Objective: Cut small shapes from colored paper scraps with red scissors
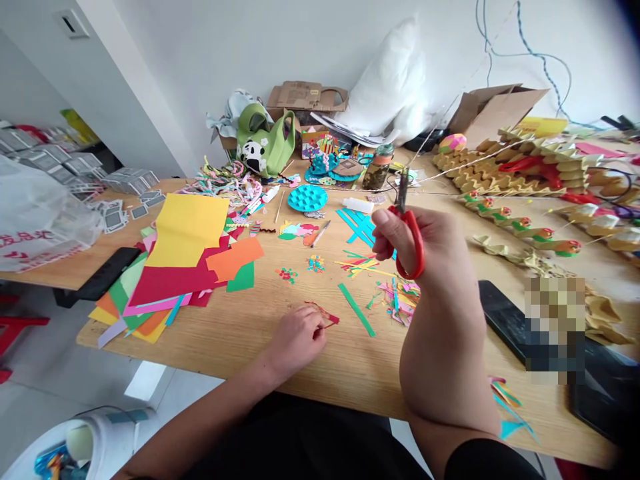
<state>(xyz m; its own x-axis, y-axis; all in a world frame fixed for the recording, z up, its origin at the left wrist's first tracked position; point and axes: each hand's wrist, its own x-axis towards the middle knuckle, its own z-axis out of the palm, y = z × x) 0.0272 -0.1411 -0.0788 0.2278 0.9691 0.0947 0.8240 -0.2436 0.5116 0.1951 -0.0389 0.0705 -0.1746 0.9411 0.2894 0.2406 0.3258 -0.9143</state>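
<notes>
My right hand (425,240) is raised above the table, wrapped round red-handled scissors (413,250). Their dark blades (402,187) point up and away from me. Low on the table, my left hand (299,339) is curled closed with its fingertips on a thin piece of dark red paper (331,321); part of that paper is hidden by the fingers. To the right of it lies a green paper strip (356,310). Beyond the hand are small piles of cut red-and-green bits (287,275) and blue-and-orange bits (315,263).
Coloured paper sheets (187,230) are stacked at the left. Paper scraps (400,303) and blue strips (357,227) lie near the middle. A blue round plate (307,198), a jar (379,167) and a green bag (267,143) stand farther back. Egg cartons (550,163) and a black phone (503,323) occupy the right.
</notes>
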